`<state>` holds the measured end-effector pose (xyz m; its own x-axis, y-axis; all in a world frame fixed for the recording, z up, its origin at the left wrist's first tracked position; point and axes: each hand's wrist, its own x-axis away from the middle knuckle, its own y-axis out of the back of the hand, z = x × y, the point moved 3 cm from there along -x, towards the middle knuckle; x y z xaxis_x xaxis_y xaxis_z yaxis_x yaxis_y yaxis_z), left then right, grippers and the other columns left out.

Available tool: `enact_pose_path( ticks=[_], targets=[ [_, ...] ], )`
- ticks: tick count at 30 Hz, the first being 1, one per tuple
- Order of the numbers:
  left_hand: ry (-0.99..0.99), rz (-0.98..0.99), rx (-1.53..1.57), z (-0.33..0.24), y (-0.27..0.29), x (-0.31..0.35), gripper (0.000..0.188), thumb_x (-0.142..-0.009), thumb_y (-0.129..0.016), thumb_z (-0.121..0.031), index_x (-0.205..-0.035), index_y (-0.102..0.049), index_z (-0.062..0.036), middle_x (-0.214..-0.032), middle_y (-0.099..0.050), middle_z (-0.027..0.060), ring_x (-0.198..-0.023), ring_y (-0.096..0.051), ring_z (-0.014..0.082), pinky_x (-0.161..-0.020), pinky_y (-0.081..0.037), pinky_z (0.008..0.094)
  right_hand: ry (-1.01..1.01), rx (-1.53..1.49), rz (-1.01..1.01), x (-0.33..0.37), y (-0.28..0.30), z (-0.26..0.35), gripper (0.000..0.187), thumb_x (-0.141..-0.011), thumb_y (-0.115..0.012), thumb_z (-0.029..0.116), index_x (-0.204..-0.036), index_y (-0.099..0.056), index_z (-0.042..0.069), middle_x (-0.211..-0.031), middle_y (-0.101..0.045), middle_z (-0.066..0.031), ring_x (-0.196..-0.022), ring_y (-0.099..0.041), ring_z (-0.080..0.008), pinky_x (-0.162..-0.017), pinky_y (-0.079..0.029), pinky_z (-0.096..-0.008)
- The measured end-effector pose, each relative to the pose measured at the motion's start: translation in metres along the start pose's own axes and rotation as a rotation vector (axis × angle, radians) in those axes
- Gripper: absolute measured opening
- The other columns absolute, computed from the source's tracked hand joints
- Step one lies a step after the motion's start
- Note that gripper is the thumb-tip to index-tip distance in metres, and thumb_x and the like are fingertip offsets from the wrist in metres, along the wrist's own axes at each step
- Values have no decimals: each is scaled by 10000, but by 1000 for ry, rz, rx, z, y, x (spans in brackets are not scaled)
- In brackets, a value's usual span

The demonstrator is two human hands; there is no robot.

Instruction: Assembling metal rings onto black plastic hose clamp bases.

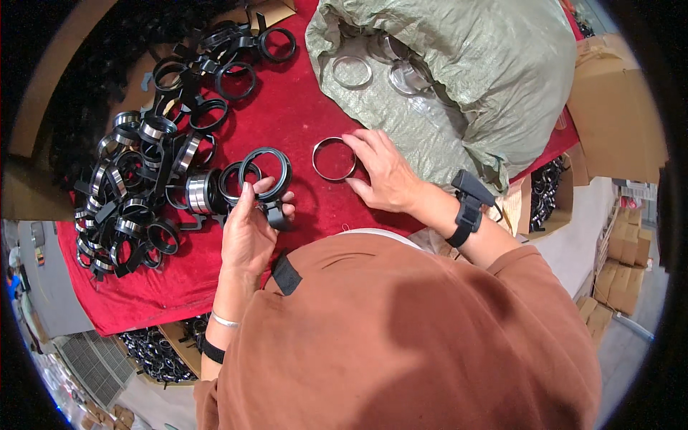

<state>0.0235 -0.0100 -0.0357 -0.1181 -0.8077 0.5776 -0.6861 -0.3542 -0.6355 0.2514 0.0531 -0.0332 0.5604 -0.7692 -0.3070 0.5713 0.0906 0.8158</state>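
My left hand [247, 233] is closed on a black plastic ring [287, 170] with a stubby black arm at its lower side. The fingers curl behind the ring and the thumb presses its front edge. To its right, my right hand [390, 175] pinches a thin silver metal ring [314, 163] by its right edge, just above the red cloth. The two rings are apart. Close to the left hand lies a black ring part with a silver metal band [198, 193].
Black ring parts, several with silver bands, form a pile [118, 186] on the red cloth [287, 100] at left. A large box of black parts stands at far left. A grey-green woven sack [502, 86] holding loose metal rings [352, 72] lies at far right. Cardboard boxes [616, 107] stand beyond it.
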Motion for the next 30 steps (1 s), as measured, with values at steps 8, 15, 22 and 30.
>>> enact_pose_path(
  ticks=[8, 15, 22, 30],
  targets=[
    [19, 26, -66, 0, -4, 1, 490, -970, -384, -387, -1228, -436, 26, -1000, -576, 223, -802, -615, 242, -776, -495, 338, -15, 25, 333, -35, -21, -9, 733, -563, -765, 136, -1196, -442, -45, -1110, -455, -198, -1018, -455, -355, -898, -408, -405],
    [-47, 10, -93, -5, -2, 5, 484, -976, -374, -371, -1230, -440, 36, -981, -587, 201, -800, -615, 234, -759, -507, 333, 385, 51, 0, -29, -8, 9, 629, -571, -720, 77, -1153, -487, 20, -1059, -469, -147, -936, -480, -308, -816, -444, -384],
    [-33, 101, -76, -2, 0, 6, 479, -977, -363, -370, -1251, -422, 20, -973, -589, 178, -854, -623, 254, -774, -520, 351, 127, 8, 144, -25, -8, 1, 738, -540, -798, 145, -1190, -472, 13, -1066, -463, -159, -957, -484, -333, -832, -437, -408],
    [-69, 103, -112, 0, -10, 8, 420, -981, -338, -361, -1276, -386, -66, -1093, -556, 139, -1022, -580, 273, -806, -539, 448, -66, 161, 518, -32, -12, 2, 684, -608, -780, 233, -1184, -494, -3, -1058, -477, -175, -1017, -487, -339, -861, -443, -396]
  ],
)
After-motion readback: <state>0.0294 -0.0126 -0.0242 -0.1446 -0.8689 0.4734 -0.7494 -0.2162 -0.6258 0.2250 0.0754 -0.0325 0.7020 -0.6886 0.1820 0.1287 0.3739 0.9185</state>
